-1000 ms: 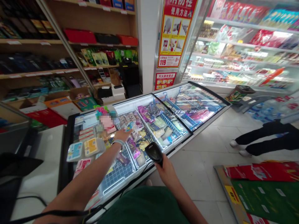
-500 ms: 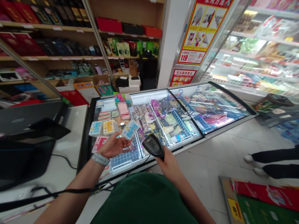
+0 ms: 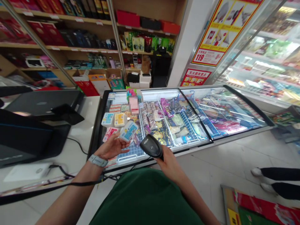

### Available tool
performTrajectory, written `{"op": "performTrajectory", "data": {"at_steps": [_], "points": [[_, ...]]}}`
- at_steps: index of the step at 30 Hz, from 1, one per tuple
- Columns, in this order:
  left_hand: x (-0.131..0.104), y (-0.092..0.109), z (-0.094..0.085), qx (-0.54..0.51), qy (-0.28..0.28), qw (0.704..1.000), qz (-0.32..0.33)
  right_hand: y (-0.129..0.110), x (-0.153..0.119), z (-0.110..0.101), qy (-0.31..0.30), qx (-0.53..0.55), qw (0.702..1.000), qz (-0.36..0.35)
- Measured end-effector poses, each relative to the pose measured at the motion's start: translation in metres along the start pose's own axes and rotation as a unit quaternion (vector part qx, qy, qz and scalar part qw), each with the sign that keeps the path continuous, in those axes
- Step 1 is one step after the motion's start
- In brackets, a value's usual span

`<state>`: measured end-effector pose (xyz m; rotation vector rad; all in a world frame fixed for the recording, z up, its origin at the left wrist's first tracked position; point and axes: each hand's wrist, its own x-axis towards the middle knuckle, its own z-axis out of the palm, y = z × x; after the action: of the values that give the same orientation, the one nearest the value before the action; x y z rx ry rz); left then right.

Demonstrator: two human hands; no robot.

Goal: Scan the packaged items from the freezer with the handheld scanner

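Observation:
Between the thumb and fingers of my left hand (image 3: 112,147) is a blue-and-white pack (image 3: 128,131), tilted over the glass top of a chest freezer (image 3: 191,147). My right hand (image 3: 169,161) grips a black handheld scanner (image 3: 152,146), its head pointing toward the pack. Another blue-labelled pack (image 3: 107,119), a yellow-labelled pack (image 3: 120,119) and a pink pack (image 3: 110,133) lie on the glass just beyond my left hand. Behind them stands a pink item (image 3: 134,104) with a colourful top, partly blurred.
On the left, a counter (image 3: 91,107) bears black equipment (image 3: 47,101) and a white device (image 3: 29,172). Shelves of goods (image 3: 93,50) stand behind. A black cable crosses my left forearm. A person's legs (image 3: 281,173) and a red-green box (image 3: 267,203) are at the right.
My left hand has brought the blue-and-white pack slightly lower and nearer the scanner's level. The view has shifted, so the freezer and shelves appear further right. Both hands keep their hold.

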<state>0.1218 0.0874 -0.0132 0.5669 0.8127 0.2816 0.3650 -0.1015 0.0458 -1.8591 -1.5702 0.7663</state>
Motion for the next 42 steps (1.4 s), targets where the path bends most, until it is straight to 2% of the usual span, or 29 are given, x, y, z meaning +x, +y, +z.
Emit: {"op": "performTrajectory", "data": {"at_steps": [11,19,21,23,26,28,30,32,34,35,36,38,42], "points": [[0.003,-0.004,-0.002,-0.026,-0.018,0.999,-0.007,0.003,0.001,0.002,-0.01,0.0,1.0,0.0],[0.0,-0.001,0.005,0.032,0.005,0.999,0.001,0.007,0.005,0.002,-0.004,-0.006,1.0,0.001],[-0.003,0.001,0.006,0.086,0.039,0.995,0.028,0.009,0.006,0.001,0.007,-0.002,1.0,-0.003],[-0.006,0.003,0.006,0.167,0.118,0.976,0.082,0.01,0.007,0.0,0.012,0.0,1.0,-0.001],[-0.012,0.007,0.002,0.262,0.242,0.922,0.148,0.011,0.007,-0.001,0.008,-0.001,1.0,0.007],[-0.016,0.006,-0.002,0.292,0.297,0.894,0.165,0.011,0.008,-0.001,0.006,-0.003,1.0,0.009],[-0.018,0.001,-0.004,0.351,0.355,0.844,0.195,0.012,0.009,0.0,0.009,-0.002,1.0,0.008],[-0.016,-0.009,-0.004,0.463,0.408,0.75,0.238,0.013,0.01,0.001,0.013,0.001,1.0,0.006],[-0.011,-0.021,-0.001,0.584,0.441,0.629,0.263,0.013,0.011,0.002,0.014,0.004,1.0,0.005],[-0.007,-0.027,0.001,0.623,0.454,0.581,0.262,0.013,0.011,0.002,0.014,0.005,1.0,0.005],[-0.004,-0.032,0.004,0.648,0.462,0.549,0.255,0.013,0.012,0.002,0.013,0.006,1.0,0.006],[0.003,-0.04,0.007,0.678,0.472,0.511,0.237,0.013,0.011,0.002,0.01,0.008,1.0,0.008],[0.013,-0.046,0.006,0.711,0.472,0.478,0.208,0.015,0.01,0.002,0.009,0.012,1.0,0.01]]}}
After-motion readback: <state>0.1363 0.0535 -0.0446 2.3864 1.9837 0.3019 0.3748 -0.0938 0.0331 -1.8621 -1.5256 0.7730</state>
